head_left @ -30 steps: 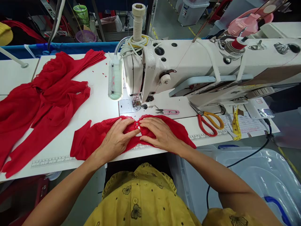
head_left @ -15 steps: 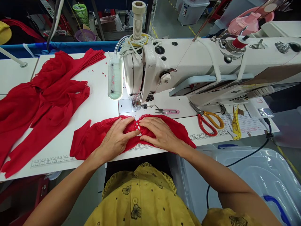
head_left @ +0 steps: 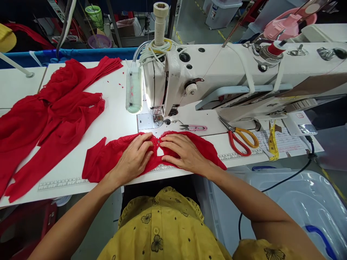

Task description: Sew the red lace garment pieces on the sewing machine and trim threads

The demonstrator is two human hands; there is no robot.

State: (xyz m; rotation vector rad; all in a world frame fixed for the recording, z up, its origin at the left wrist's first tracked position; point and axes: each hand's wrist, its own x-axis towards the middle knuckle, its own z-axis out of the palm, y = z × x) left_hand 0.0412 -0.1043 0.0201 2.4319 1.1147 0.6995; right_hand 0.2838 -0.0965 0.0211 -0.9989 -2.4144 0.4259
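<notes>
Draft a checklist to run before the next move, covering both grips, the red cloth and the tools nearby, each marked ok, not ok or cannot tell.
1. Left grip on the red cloth: ok, resting on its left part.
2. Right grip on the same cloth: ok, resting on its right part.
3. Cloth pinched rather than just pressed down: cannot tell, the undersides of the fingers are hidden.
4. Cloth smooth throughout: not ok, folds show at its left end.
5. Cloth clear of the presser foot: ok, it lies on the near side.
6. Scissors clear of the cloth: ok, they lie apart to its right.
</notes>
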